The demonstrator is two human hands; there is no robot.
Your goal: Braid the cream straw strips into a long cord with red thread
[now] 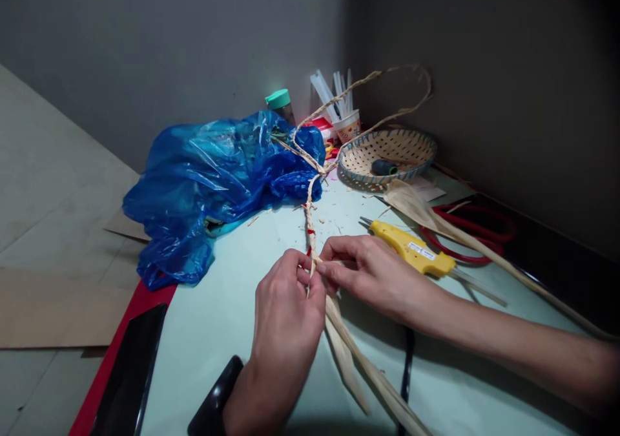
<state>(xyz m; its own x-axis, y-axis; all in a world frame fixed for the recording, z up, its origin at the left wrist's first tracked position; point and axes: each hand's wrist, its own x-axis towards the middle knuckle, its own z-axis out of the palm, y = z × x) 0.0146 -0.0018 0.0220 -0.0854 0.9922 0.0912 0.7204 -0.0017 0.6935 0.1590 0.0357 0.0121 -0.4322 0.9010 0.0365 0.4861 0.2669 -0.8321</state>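
Observation:
A braided cord of pale dried plant fibre [310, 219] runs down the table towards me, with a bit of red on it just above my fingers. My left hand [293, 307] pinches the lower end of the braid between thumb and fingers. Close against it, my right hand [361, 265] is also closed on the braid where the strands part. Loose flat fibre strands [346, 352] trail from below my hands towards the near edge. Farther off, the cord widens into a large loop [372, 77] standing up before the wall. My fingers partly hide the working point.
A blue plastic bag [227, 171] lies at the left. Behind stand a jar with a green lid [278, 99] and a paper cup [347, 128] of glue sticks. A woven basket [416, 148] holds a dark thread spool [384, 167]. Right: yellow glue gun [411, 249], red-handled scissors [477, 229], long dried leaf [450, 229].

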